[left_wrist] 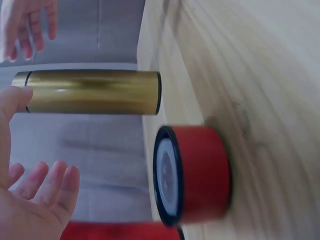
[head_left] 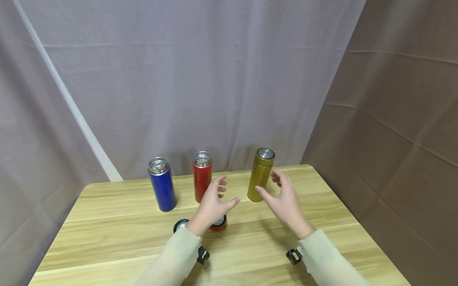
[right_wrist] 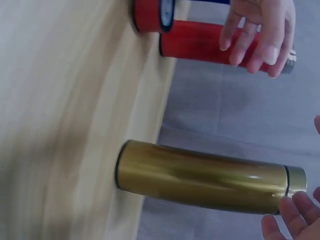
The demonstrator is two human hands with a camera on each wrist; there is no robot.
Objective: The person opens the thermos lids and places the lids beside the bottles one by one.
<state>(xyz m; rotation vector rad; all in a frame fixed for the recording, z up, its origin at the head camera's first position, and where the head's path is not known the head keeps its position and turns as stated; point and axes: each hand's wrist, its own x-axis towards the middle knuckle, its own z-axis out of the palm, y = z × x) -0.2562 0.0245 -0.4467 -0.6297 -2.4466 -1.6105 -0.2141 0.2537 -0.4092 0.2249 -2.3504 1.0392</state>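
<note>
A gold thermos bottle (head_left: 260, 176) with its lid on stands upright toward the back right of the table. My right hand (head_left: 286, 200) is beside it, thumb and fingers spread around its near right side; whether they touch it I cannot tell. My left hand (head_left: 212, 204) hovers in front of the red thermos bottle (head_left: 202, 174), fingers relaxed and holding nothing. That bottle has no lid on, and its steel mouth shows. Below the left hand, a red lid (left_wrist: 202, 172) sits on the table with its inside facing up, partly hidden by the wrist in the head view.
Left of the red bottle stands a lidless blue thermos bottle (head_left: 162, 188). A second lid (head_left: 180, 225), mostly hidden by the left forearm, lies on the wooden table (head_left: 121, 222). Grey curtain (head_left: 200, 87) hangs behind the table, with a brown curtain (head_left: 400, 119) at right.
</note>
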